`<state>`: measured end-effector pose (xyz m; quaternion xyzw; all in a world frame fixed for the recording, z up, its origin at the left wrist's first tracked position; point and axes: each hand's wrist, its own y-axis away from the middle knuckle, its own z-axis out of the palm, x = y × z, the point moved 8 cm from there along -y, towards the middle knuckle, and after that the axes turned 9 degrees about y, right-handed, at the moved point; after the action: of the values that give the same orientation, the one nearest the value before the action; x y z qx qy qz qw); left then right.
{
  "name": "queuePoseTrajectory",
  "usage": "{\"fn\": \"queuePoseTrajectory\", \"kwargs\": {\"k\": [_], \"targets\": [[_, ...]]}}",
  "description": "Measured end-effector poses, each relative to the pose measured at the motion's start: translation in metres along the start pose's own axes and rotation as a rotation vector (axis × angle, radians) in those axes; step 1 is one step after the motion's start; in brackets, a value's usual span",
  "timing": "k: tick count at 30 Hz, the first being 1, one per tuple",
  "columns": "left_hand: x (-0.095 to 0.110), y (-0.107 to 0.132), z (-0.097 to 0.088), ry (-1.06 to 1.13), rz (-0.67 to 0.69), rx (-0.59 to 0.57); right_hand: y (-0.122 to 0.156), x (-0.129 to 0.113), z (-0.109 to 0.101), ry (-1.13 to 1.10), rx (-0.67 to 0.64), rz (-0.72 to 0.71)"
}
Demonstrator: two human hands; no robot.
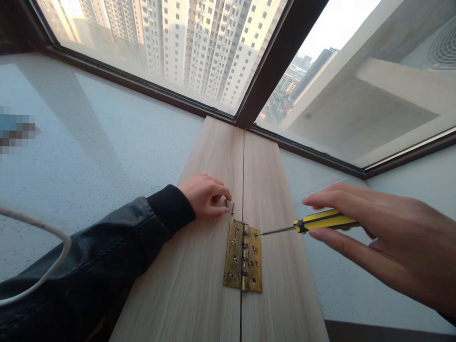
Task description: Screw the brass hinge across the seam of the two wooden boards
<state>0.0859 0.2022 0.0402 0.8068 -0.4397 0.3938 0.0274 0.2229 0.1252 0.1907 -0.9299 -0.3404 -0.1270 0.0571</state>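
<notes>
A worn brass hinge (233, 253) lies spread flat across the seam between two pale wood boards (204, 300). Screws show in several of its holes. My right hand (401, 237) holds a yellow and black screwdriver (325, 220) by its handle, between thumb and fingers. The tip of its shaft meets the top right hole of the hinge. On the left board rests my left hand (206, 196), its fingers curled, with a small screw (226, 203) between thumb and index fingertip. Beside those fingertips lies another loose screw (233, 208), and one more touches the hinge's top edge.
The boards sit on a speckled white sill (139, 143) and reach a dark window frame (248, 112). A white cable (57, 230) loops over my left sleeve. At far left is a blurred-out blue object (8, 126). Tall buildings show outside.
</notes>
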Motion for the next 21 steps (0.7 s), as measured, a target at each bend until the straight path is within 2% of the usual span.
{"fn": "queuePoseTrajectory", "kwargs": {"k": [3,6,10,14,18,21], "targets": [[0.000,0.000,0.000,-0.002,-0.005,-0.003,-0.003,-0.004,0.000,-0.050,-0.003,-0.012],[0.000,-0.001,0.000,-0.002,-0.008,0.001,-0.001,-0.001,-0.004,-0.014,0.074,0.008],[0.000,-0.001,0.000,0.004,-0.008,0.006,0.008,0.007,0.005,-0.011,0.014,0.075],[0.000,-0.001,0.000,0.005,-0.011,0.010,0.011,0.004,0.001,0.013,0.106,0.063],[0.000,-0.001,0.000,0.006,-0.016,0.008,0.005,-0.001,0.006,-0.022,0.049,0.051],[0.000,-0.001,-0.001,0.000,-0.019,0.004,0.003,-0.006,0.002,-0.012,0.086,0.019]]}}
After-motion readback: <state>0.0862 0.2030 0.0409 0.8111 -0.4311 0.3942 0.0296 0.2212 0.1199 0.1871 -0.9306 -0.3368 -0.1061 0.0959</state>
